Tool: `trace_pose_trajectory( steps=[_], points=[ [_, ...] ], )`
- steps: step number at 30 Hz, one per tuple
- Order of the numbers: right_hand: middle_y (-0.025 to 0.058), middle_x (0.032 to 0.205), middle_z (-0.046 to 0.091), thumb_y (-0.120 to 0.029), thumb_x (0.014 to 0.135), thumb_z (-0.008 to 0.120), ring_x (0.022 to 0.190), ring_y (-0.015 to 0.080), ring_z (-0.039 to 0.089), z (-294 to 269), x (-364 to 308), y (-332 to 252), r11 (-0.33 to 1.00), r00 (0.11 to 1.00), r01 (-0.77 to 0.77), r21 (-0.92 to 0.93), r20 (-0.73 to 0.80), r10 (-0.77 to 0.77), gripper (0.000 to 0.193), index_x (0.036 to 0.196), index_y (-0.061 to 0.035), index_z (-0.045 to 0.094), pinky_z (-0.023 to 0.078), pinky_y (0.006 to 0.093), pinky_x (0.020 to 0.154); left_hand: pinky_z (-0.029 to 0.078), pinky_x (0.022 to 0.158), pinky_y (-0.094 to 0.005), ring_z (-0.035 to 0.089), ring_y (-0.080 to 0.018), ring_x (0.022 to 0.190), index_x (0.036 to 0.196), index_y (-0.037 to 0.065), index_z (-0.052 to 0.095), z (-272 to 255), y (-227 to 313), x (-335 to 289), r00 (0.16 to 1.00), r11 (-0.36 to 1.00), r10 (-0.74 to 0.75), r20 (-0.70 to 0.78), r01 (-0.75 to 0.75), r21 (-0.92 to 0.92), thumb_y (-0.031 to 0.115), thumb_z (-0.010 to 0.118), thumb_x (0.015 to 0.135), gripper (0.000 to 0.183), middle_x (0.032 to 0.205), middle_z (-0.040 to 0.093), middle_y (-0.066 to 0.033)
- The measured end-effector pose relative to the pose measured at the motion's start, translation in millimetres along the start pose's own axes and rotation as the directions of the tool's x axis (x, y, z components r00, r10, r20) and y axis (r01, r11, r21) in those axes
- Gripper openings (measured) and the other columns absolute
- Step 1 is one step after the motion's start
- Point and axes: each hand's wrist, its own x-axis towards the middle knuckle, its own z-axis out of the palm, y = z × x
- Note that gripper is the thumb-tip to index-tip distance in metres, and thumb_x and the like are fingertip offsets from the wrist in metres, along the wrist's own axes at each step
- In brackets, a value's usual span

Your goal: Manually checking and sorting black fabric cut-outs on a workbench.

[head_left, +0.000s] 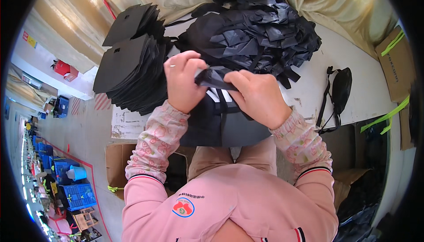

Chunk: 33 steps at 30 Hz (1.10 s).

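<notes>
The white table (pixel 364 103) carries a large heap of black fabric pieces (pixel 265 34), and on its left a tall stack of flat black panels (pixel 126 72). In front of the body, a black panel (pixel 245 129) lies at the near edge, above the thighs.

The step in hand seems to be the working of a folded black piece over this panel; I cannot tell if the two are joined. The next move, I judge, calls for a firm pinch at both ends and a small, even motion of the wrists.

Both forearms reach forward and turn inward. The left hand (pixel 183 81) has its fingers curled nearly closed at the left end of the folded black piece (pixel 215 78). The right hand (pixel 260 98) pinches the other end between thumb and forefinger. The piece hangs between them, just above the panel.
</notes>
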Motion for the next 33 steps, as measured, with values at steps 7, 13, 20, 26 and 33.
trace_pose_trajectory(
  steps=[7,13,20,26,33],
  points=[
    [0.0107,0.074,0.063,-0.019,0.084,0.072,0.064,0.0301,0.063,2.0,-56.1,-12.9,0.902,0.941,-0.047,0.430,0.322,-0.104,0.016,0.091,-0.0078,0.061,0.049,0.0360,0.056,0.039,0.092,-0.0399,0.056,-0.0275,0.102,0.088,0.011,0.063,-30.9,-45.9,-57.8,0.992,0.993,-0.108,0.063,0.104,0.053,0.010,0.074,0.063,0.027,0.105,0.062,-0.0060],
    [0.0095,0.067,0.060,-0.023,0.089,0.071,0.058,0.0218,0.057,-19.8,-83.5,-1.8,0.448,0.620,-0.448,0.774,0.630,-0.468,0.024,0.091,-0.0022,0.059,0.044,0.0333,0.055,0.047,0.087,-0.0332,0.064,-0.0248,0.097,0.090,0.007,0.069,-100.9,-105.8,-127.4,0.826,0.911,-0.290,0.483,0.394,-0.125,0.000,0.070,0.067,0.024,0.098,0.068,-0.0080],
    [0.0090,0.075,0.066,-0.021,0.085,0.073,0.067,0.0132,0.059,-41.0,-88.8,59.7,0.630,0.561,-0.626,0.460,0.827,-0.046,0.024,0.094,-0.0006,0.065,0.047,0.0286,0.062,0.045,0.066,-0.0299,0.052,-0.0128,0.066,0.089,-0.004,0.068,-136.4,-140.0,-138.2,0.130,0.642,-0.434,0.891,0.739,0.205,0.020,0.076,0.080,0.026,0.065,0.061,-0.0115],
    [0.0153,0.084,0.067,-0.026,0.078,0.075,0.080,0.0310,0.065,54.5,-139.2,144.1,0.873,0.677,-0.477,0.105,0.677,0.288,0.028,0.093,-0.0038,0.066,0.050,0.0387,0.071,0.047,0.069,-0.0347,0.059,-0.0215,0.068,0.095,-0.002,0.070,-40.6,-183.4,-173.0,-0.121,0.750,-0.317,0.941,0.575,0.327,0.035,0.078,0.079,0.040,0.073,0.065,-0.0169],
    [0.0139,0.091,0.068,-0.026,0.077,0.074,0.090,0.0347,0.065,74.9,-158.7,138.4,0.908,0.634,-0.415,-0.055,0.698,0.332,0.029,0.098,-0.0080,0.066,0.052,0.0432,0.079,0.050,0.069,-0.0408,0.064,-0.0339,0.073,0.091,-0.001,0.069,12.0,-163.7,-166.4,0.121,0.921,-0.282,0.952,0.313,0.234,0.038,0.075,0.080,0.041,0.078,0.067,-0.0185]
  ],
)
